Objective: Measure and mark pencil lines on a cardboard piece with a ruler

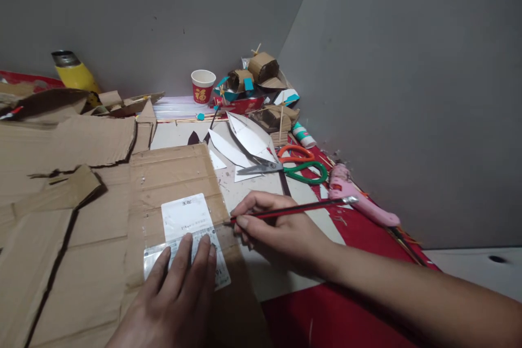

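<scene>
Flat on the cardboard sheet (175, 174) lies the left hand (175, 293), fingers spread, while the right hand (273, 228) pinches a red pencil (293, 209) at its edge, seemingly marking, which needs steady pressing.

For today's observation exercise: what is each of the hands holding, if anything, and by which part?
The right hand pinches a pencil near its tip end. The left hand holds nothing; it presses flat on the label of the cardboard.
</scene>
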`<action>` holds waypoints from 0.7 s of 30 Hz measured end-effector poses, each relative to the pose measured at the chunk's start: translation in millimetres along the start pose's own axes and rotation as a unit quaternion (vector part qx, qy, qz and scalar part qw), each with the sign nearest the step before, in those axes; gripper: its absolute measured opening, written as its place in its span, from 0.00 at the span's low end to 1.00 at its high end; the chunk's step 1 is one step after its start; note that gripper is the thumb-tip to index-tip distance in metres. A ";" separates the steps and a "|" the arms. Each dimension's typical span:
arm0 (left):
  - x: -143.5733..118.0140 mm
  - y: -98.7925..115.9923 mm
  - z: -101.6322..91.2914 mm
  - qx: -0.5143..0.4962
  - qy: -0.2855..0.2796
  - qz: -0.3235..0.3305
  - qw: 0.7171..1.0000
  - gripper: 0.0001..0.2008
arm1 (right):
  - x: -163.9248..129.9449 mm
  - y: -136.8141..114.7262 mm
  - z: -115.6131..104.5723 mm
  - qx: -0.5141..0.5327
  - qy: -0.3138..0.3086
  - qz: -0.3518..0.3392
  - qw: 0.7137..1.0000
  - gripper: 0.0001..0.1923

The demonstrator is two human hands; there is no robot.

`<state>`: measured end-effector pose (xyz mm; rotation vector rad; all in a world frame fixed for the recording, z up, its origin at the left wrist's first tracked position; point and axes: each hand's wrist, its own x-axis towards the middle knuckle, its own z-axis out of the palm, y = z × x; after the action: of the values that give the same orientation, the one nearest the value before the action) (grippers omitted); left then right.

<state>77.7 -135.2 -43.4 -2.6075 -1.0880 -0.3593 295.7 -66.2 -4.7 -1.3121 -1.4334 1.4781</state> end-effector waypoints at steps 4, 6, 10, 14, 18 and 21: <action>1.9 2.1 5.0 0.024 0.023 -0.004 0.999 0.19 | 14.8 -0.9 5.9 -0.015 -0.003 -0.025 1.000 0.05; 1.8 3.7 7.6 0.031 0.027 -0.004 0.999 0.19 | 18.3 2.2 6.9 -0.021 -0.004 -0.040 0.999 0.06; 0.6 5.5 10.0 0.033 0.015 -0.005 0.999 0.19 | 19.0 6.9 7.0 -0.110 -0.018 -0.088 0.990 0.06; -0.3 2.9 9.7 0.044 0.011 0.022 0.999 0.20 | 18.2 8.0 7.1 -0.165 -0.019 -0.111 0.980 0.06; -0.5 1.3 9.6 0.054 0.016 0.033 0.998 0.21 | 18.1 7.8 6.8 -0.178 -0.027 -0.122 0.976 0.06; -0.1 1.8 9.0 0.053 0.007 0.027 0.998 0.20 | 18.1 7.2 6.2 -0.191 -0.032 -0.123 0.973 0.06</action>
<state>80.0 -133.3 -52.2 -2.5319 -1.0032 -0.2984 286.3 -52.0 -16.0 -1.2559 -1.9166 1.1258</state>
